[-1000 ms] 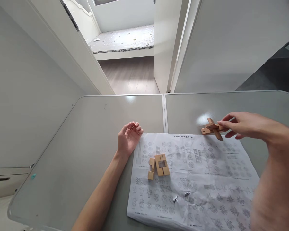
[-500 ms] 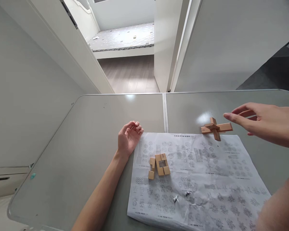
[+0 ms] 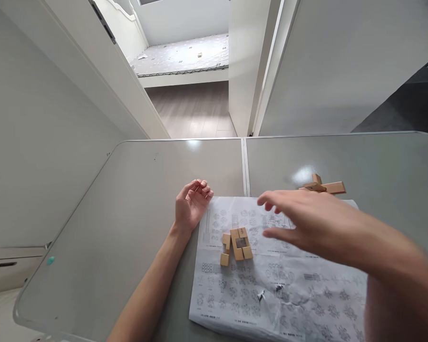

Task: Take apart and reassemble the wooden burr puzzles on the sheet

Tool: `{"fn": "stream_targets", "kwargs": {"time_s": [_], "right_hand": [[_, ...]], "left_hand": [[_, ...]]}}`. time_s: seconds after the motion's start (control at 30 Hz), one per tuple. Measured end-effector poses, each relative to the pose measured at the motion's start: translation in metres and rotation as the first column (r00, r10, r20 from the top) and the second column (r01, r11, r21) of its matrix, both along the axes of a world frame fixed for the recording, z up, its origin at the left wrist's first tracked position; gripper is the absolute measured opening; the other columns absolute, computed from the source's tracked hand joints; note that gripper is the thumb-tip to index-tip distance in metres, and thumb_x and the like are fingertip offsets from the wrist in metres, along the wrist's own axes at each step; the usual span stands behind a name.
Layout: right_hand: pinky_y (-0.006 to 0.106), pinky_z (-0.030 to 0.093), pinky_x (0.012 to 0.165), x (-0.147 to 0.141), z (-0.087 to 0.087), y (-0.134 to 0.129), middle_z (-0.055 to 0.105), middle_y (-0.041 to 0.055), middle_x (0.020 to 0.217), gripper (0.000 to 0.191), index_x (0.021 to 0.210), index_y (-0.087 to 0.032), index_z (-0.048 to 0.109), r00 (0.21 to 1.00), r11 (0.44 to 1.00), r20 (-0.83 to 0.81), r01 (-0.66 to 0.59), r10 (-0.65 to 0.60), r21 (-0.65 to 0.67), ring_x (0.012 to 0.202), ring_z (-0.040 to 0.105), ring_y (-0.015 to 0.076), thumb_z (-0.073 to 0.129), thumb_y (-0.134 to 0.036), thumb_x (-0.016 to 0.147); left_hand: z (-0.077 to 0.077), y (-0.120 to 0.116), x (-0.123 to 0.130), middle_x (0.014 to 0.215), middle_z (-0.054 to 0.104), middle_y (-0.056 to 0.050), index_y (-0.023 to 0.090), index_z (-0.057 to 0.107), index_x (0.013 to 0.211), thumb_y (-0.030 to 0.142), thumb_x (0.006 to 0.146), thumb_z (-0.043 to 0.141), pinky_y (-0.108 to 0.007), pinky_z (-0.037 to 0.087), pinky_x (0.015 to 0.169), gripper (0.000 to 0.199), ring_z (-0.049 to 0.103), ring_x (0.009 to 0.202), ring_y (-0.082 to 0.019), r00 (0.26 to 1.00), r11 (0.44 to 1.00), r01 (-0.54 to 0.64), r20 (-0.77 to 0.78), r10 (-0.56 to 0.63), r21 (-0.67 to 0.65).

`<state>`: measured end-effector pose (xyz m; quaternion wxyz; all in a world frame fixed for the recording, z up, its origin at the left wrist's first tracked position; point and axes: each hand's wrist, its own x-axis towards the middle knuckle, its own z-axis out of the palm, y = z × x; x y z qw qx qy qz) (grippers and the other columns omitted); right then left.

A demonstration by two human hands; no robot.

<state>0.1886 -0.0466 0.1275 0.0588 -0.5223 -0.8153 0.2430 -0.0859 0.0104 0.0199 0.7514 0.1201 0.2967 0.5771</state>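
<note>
On a creased paper sheet of printed diagrams (image 3: 235, 289) lie notched wooden puzzle pieces (image 3: 236, 251), two of them side by side around a square gap. Just left of these is a separate notched wooden piece (image 3: 225, 259). My left hand (image 3: 191, 205) rests palm up at the sheet's left edge, fingers loosely curled, holding nothing. Over the sheet hovers my right hand (image 3: 292, 213), slightly blurred, thumb apart from the fingers, nothing in it. Behind it, at the sheet's far edge, sits a cross-shaped wooden assembly (image 3: 333, 188), partly hidden by the hand.
The grey table (image 3: 128, 199) has a metal seam (image 3: 245, 166) across it and a raised metal rim. A small teal spot (image 3: 50, 261) is near its left edge. Past the table are an open doorway, a white door (image 3: 248, 61) and a bed (image 3: 185, 57).
My right hand has moved left from beside the cross-shaped assembly to above the sheet, now covering part of that assembly. My left hand and the wooden pieces stay put.
</note>
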Motion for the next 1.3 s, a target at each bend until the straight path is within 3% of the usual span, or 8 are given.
{"fn": "stream_targets", "kwargs": {"time_s": [0.17, 0.33, 0.5, 0.63, 0.97, 1.3], "right_hand": [[0.036, 0.053, 0.063, -0.061, -0.001, -0.015, 0.075, 0.0114, 0.111, 0.034, 0.104, -0.021, 0.072, 0.972, 0.989, 0.185, -0.131, 0.143, -0.073, 0.092, 0.072, 0.0309, 0.088, -0.017, 0.074], [0.039, 0.059, 0.072, -0.088, -0.017, -0.033, 0.070, 0.0172, 0.136, 0.048, 0.125, -0.022, 0.070, 0.939, 0.950, 0.174, -0.308, 0.297, 0.042, 0.118, 0.068, 0.0374, 0.076, -0.014, 0.078], [0.043, 0.062, 0.080, -0.105, -0.001, -0.033, 0.069, 0.0251, 0.137, 0.037, 0.122, -0.015, 0.073, 0.876, 0.925, 0.298, -0.354, 0.381, -0.140, 0.127, 0.064, 0.0404, 0.070, -0.012, 0.085], [0.042, 0.062, 0.078, -0.111, 0.007, -0.030, 0.069, 0.0255, 0.136, 0.037, 0.121, -0.015, 0.073, 0.860, 0.921, 0.331, -0.350, 0.388, -0.169, 0.125, 0.064, 0.0398, 0.068, -0.009, 0.085], [0.040, 0.061, 0.075, -0.115, 0.002, -0.028, 0.069, 0.0251, 0.132, 0.030, 0.113, -0.012, 0.075, 0.868, 0.925, 0.327, -0.323, 0.375, -0.202, 0.117, 0.065, 0.0376, 0.060, -0.006, 0.088], [0.039, 0.056, 0.079, -0.114, -0.003, -0.024, 0.064, 0.0259, 0.137, 0.033, 0.118, -0.010, 0.071, 0.877, 0.925, 0.311, -0.305, 0.365, -0.227, 0.123, 0.059, 0.0366, 0.054, -0.001, 0.091]], "left_hand": [[0.000, 0.000, 0.000, 0.083, 0.061, -0.002, 0.017, 0.066, 0.083, 0.018, 0.087, 0.073, -0.028, 0.052, 0.072, 0.008, 0.059, 0.069, -0.012, 1.000, 1.000, -0.006, 0.011, 0.006, -0.010], [0.001, 0.000, 0.001, 0.082, 0.061, -0.002, 0.018, 0.065, 0.082, 0.018, 0.087, 0.072, -0.028, 0.052, 0.071, 0.009, 0.059, 0.068, -0.012, 1.000, 1.000, -0.005, 0.017, 0.006, -0.017], [-0.002, 0.000, 0.000, 0.083, 0.062, -0.003, 0.017, 0.067, 0.083, 0.018, 0.088, 0.072, -0.028, 0.053, 0.072, 0.008, 0.059, 0.070, -0.012, 1.000, 1.000, -0.001, 0.021, 0.001, 0.000], [-0.002, 0.000, 0.000, 0.083, 0.061, -0.002, 0.016, 0.067, 0.083, 0.018, 0.088, 0.073, -0.027, 0.052, 0.072, 0.008, 0.059, 0.070, -0.012, 1.000, 1.000, 0.010, 0.024, -0.010, 0.006], [-0.004, 0.000, -0.001, 0.084, 0.061, -0.002, 0.015, 0.068, 0.083, 0.018, 0.089, 0.072, -0.027, 0.052, 0.073, 0.008, 0.059, 0.071, -0.011, 1.000, 0.999, 0.021, 0.019, -0.021, 0.027], [-0.003, 0.000, 0.000, 0.086, 0.061, -0.003, 0.014, 0.068, 0.085, 0.018, 0.091, 0.069, -0.027, 0.052, 0.073, 0.008, 0.058, 0.071, -0.011, 1.000, 1.000, 0.010, 0.022, -0.010, 0.024]]}}
